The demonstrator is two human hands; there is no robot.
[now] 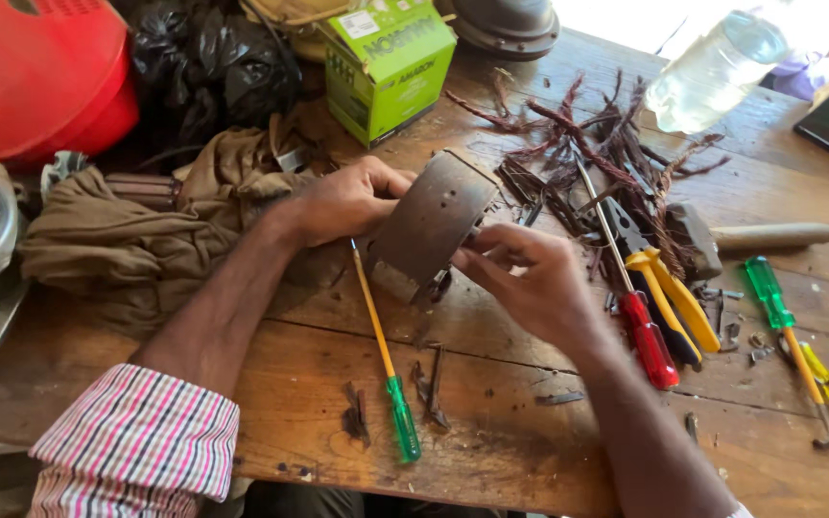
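While a brown cloth (136,240) is lying left of the rusty metal ring (431,223), the left hand (347,200) is gripping the ring's left edge, the right hand (530,278) is pinching its right side, and pliers (669,293) are lying right of it.

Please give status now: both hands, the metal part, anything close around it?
Left hand and right hand both grip rusty metal ring. Green-handled screwdriver lies just below. Copper wire scraps behind.

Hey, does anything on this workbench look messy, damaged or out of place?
Yes. Stripped reddish wire lies tangled across the table, with dark scraps strewn near the green screwdriver. The metal core in both hands looks rusty.
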